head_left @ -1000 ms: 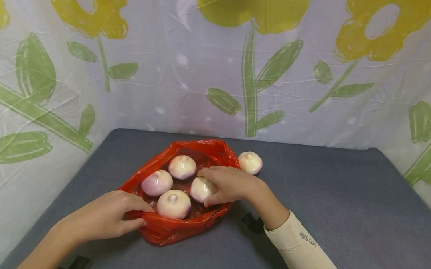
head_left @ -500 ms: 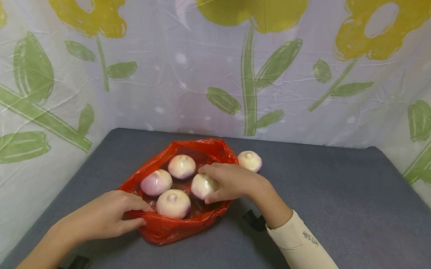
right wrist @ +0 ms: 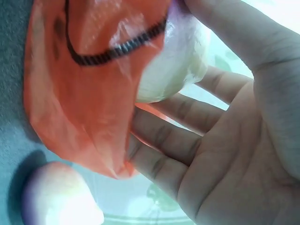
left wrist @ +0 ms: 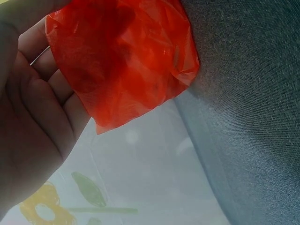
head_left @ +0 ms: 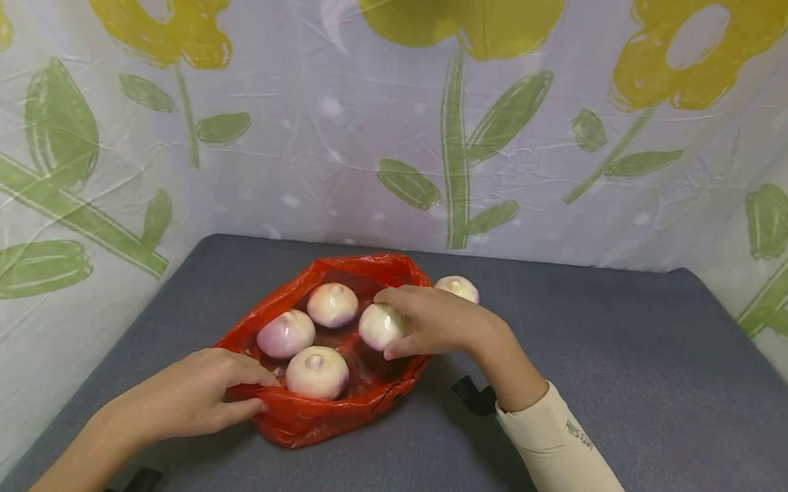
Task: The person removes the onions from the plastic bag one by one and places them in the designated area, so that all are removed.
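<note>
The red bag [head_left: 323,425] sits on the dark table [head_left: 594,343] with its mouth wide open. The right hand [head_left: 442,323] has its thumb and fingers round one onion, the held onion [head_left: 379,327], at the right side of the bag's mouth. This is what just changed: that hand and its onion have gone up a bit and toward the bag's far right edge. There is now a bigger gap between it and the front onion [head_left: 316,373]. So it looks like the onion is being lifted off the bag's bottom, but I can't tell how high it is.

The left hand [head_left: 205,393] pinches the bag's near left edge and has hardly moved, which seems to help keep the bag open. Three more onions lie in the bag: the front onion, a left onion [head_left: 286,334] and a back onion [head_left: 333,305]. An outside onion [head_left: 458,286] is on the table, just past the bag's far right side, partly hidden by the right hand. A flower cloth [head_left: 272,174] hangs behind the bag.
</note>
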`<act>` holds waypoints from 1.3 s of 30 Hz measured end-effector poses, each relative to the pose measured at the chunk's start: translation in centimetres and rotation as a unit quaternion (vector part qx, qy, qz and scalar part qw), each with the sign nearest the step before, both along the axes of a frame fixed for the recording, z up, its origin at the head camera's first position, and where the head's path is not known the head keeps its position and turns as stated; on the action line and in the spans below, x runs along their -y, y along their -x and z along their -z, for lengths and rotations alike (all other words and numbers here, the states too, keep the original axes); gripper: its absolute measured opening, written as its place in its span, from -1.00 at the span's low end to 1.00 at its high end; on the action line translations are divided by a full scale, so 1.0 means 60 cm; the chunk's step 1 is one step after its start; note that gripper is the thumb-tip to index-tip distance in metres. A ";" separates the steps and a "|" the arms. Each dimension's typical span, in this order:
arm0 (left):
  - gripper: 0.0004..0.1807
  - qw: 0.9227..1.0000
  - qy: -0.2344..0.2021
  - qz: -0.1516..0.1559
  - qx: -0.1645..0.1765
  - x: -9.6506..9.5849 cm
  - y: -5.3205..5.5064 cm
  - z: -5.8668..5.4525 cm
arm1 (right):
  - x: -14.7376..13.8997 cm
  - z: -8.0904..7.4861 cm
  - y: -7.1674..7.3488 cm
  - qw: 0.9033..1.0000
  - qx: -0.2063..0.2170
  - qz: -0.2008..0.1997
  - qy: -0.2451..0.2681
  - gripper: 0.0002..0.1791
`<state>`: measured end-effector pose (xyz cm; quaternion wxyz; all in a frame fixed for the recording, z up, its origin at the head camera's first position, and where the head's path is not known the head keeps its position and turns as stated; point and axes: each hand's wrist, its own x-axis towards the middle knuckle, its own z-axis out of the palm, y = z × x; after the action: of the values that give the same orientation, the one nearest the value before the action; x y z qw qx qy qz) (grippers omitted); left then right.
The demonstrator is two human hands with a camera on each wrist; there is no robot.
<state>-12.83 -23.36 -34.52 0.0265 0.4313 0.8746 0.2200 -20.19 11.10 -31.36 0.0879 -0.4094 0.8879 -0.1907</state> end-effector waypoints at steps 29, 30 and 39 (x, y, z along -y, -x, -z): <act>-0.81 0.999 0.018 -0.016 0.033 -0.002 0.002 -0.003 | -0.061 -0.043 0.004 0.997 0.008 0.051 0.055 -0.28; -0.81 0.999 0.017 -0.015 0.031 -0.001 0.002 -0.003 | -0.063 -0.045 0.004 0.997 0.010 0.057 0.056 -0.28; -0.81 0.999 0.015 -0.014 0.030 -0.001 0.002 -0.003 | -0.085 -0.055 0.005 0.993 0.020 0.081 0.088 -0.33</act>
<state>-12.95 -23.32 -34.32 0.0562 0.4122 0.8824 0.2197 -20.50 16.21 -28.08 0.0539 -0.3386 0.8958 -0.2828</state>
